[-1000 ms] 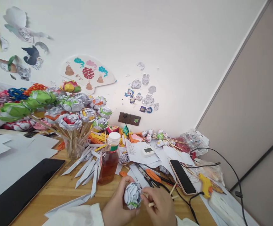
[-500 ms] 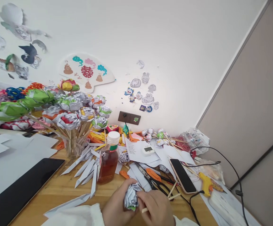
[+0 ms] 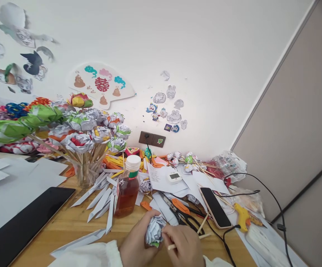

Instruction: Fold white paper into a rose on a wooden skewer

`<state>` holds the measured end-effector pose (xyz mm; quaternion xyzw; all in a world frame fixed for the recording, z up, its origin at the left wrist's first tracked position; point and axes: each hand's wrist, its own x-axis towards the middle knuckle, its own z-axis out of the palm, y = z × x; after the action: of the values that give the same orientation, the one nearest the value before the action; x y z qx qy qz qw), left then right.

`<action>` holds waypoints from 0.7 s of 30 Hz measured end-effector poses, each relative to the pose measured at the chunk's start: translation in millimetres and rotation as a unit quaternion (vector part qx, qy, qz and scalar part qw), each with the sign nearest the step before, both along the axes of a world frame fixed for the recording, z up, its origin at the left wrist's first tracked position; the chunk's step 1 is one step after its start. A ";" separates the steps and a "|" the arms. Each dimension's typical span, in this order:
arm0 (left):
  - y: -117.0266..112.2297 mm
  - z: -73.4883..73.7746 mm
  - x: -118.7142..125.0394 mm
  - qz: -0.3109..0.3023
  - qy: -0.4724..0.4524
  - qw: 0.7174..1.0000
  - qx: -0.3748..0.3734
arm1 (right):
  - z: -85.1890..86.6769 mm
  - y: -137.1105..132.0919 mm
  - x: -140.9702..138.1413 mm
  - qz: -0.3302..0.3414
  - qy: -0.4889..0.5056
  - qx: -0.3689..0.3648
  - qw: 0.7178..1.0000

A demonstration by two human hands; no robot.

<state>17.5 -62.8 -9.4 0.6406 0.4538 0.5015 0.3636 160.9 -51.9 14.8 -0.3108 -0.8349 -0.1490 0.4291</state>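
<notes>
My left hand (image 3: 137, 243) is curled around a folded white paper flower (image 3: 154, 230) with a green underside, held low over the wooden desk (image 3: 66, 226). My right hand (image 3: 184, 244) pinches a thin wooden stick (image 3: 173, 246) whose end points at the flower's base. Both hands sit close together at the bottom of the view. A bottle of amber liquid (image 3: 126, 187) with a white cap stands just beyond my left hand.
A glass of paper flowers on sticks (image 3: 87, 133) stands at left, folded paper strips (image 3: 99, 202) around it. Scissors (image 3: 181, 213), a phone (image 3: 215, 207), a yellow glue gun (image 3: 242, 218), black cables and more stick flowers (image 3: 188, 163) lie at right. A dark tablet (image 3: 24, 220) lies at left.
The flower has been turned in my left hand, and my right hand has moved the stick in closer to its base.
</notes>
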 end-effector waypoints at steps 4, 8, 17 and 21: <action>0.9 -0.5 -1.1 -0.001 0.003 1.000 0.003 | 0.8 0.0 -0.6 0.007 -0.003 0.018 1.000; 1.4 -0.8 -1.7 0.006 0.003 1.000 0.005 | 2.6 0.7 -1.1 0.000 -0.020 0.045 0.999; -0.9 4.0 -1.3 0.016 0.041 0.999 -0.006 | -1.3 -0.2 -1.9 -0.021 -0.004 0.038 0.999; -1.1 5.0 -1.3 0.010 0.053 0.999 -0.010 | -4.4 0.0 -1.6 -0.024 0.004 0.019 1.000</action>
<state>16.1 -63.9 -4.4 0.6581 0.4836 0.4660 0.3404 159.2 -51.9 10.4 -0.3230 -0.8226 -0.1736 0.4345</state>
